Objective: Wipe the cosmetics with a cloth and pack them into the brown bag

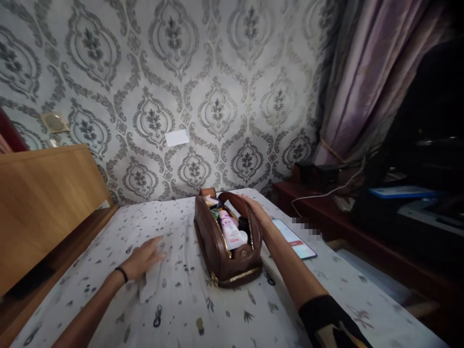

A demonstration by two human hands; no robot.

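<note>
A brown leather bag (213, 239) stands unzipped on the patterned white sheet, its top spread wide. Inside lie a pink and white tube (230, 229), a white tube, a green item and dark items. My right hand (253, 208) is at the bag's far right side, mostly behind its edge; its fingers are largely hidden. To the left of the bag, my left hand (145, 258) is over the sheet, slightly blurred, with its fingers apart and nothing held. A black band circles the left wrist.
A phone (295, 239) with a lit screen lies right of my right forearm. A wooden board (47, 203) borders the bed on the left. On the right stands a dark red table (326, 212) with a white cable (326, 195). Patterned wallpaper rises behind.
</note>
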